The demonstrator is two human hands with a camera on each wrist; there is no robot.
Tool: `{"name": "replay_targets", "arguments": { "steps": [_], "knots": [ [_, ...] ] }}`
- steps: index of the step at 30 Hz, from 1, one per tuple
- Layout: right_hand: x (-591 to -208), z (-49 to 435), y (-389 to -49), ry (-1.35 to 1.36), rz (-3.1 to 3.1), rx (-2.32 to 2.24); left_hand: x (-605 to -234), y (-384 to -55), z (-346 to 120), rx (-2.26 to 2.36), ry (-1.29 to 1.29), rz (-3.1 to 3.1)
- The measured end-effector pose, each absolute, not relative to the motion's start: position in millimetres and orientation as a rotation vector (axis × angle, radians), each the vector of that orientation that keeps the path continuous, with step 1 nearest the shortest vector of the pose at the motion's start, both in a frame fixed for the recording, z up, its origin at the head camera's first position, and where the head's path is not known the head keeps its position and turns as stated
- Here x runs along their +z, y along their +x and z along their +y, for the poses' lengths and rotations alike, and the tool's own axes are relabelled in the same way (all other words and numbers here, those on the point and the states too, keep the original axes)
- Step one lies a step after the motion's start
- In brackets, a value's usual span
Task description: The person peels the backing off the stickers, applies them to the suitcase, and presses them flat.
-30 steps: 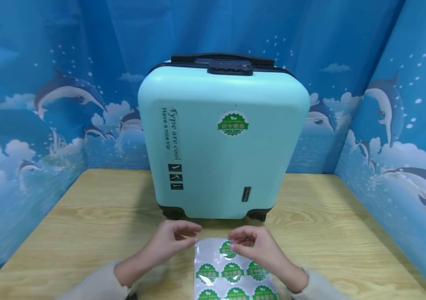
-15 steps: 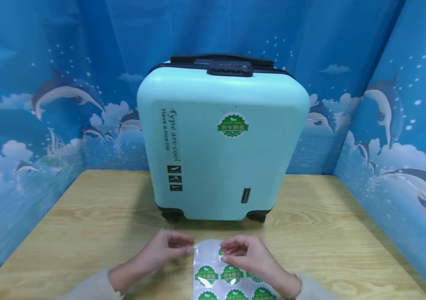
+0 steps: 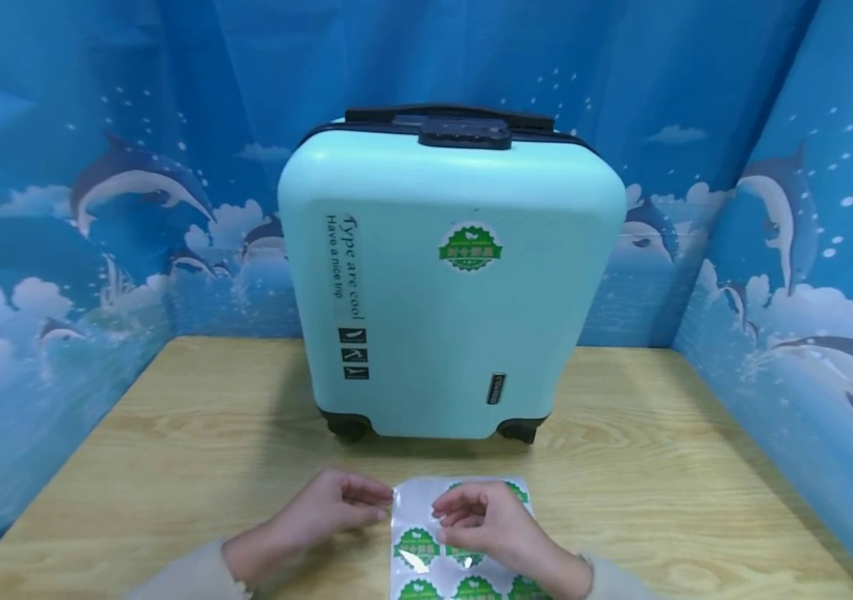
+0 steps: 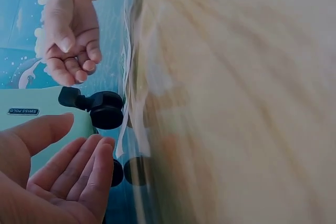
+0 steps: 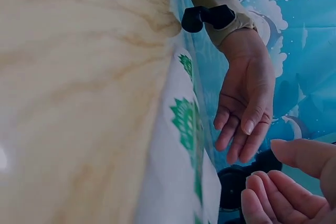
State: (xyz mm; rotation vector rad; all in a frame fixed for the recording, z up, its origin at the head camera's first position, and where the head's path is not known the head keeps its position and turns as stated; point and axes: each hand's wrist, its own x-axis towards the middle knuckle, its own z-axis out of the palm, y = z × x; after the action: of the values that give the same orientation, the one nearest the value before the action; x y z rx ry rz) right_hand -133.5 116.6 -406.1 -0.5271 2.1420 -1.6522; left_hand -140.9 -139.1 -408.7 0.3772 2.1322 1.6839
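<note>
A white sheet of round green stickers lies on the table in the head view, in front of a mint-green suitcase. My right hand hovers over the sheet's upper part and hides some stickers. Beside the sheet's upper left edge is my left hand, its fingertips close to that edge; whether they touch it I cannot tell. Both hands have loosely bent fingers with thumbs apart, and neither wrist view shows anything held. One green round sticker is on the suitcase front, right of its middle.
The suitcase stands upright on black wheels, with a black handle on top. Blue dolphin-printed curtains enclose the wooden table at the back and sides.
My right hand has moved left and toward me, farther over the sheet. My left hand has shifted slightly toward me. The suitcase stays put.
</note>
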Motion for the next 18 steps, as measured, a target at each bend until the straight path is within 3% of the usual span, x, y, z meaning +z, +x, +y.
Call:
{"name": "replay_targets", "arguments": {
  "steps": [18],
  "knots": [
    [-412.2,113.3,-127.6,-0.477,2.069,-1.687,-413.5,-137.6,-141.6,1.629,0.300,2.197]
  ]
}}
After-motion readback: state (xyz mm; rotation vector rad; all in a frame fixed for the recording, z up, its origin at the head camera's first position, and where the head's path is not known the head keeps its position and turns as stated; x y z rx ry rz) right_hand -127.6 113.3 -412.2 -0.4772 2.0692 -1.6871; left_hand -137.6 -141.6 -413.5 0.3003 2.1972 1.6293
